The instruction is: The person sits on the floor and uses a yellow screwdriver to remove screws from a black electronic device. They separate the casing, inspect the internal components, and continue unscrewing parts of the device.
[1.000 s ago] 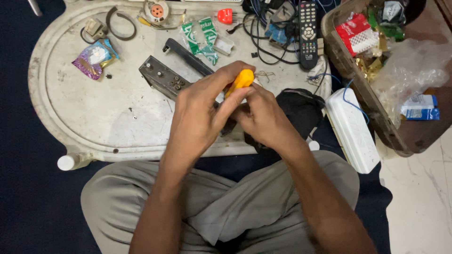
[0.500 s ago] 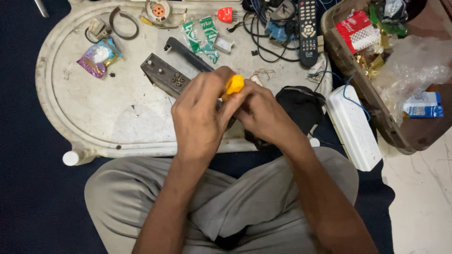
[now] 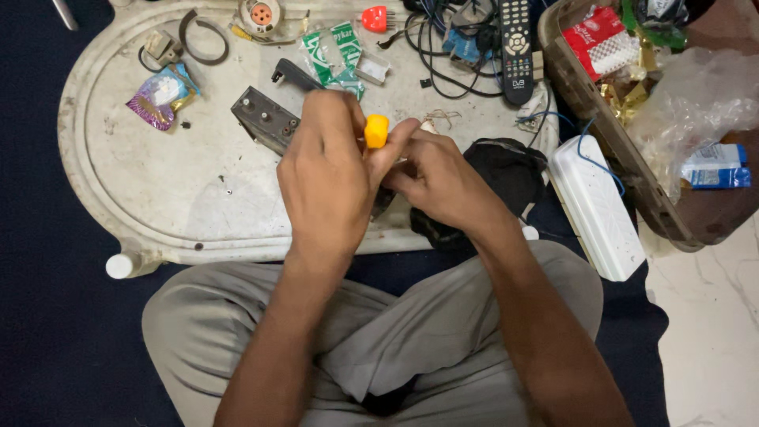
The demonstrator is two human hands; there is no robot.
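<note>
Lying at the far left of the white oval tabletop [image 3: 118, 182] is a purple packet [image 3: 160, 95], with a grey metal bracket [image 3: 265, 119] sitting nearer the middle. The left hand [image 3: 328, 182] is curling closed around a small yellow-handled tool [image 3: 376, 130], whose yellow end is poking out between both hands. The right hand [image 3: 443, 178] is pinching it from the other side, fingers touching the left. A black remote [image 3: 516, 47] and white box [image 3: 593, 205] are resting further right.
</note>
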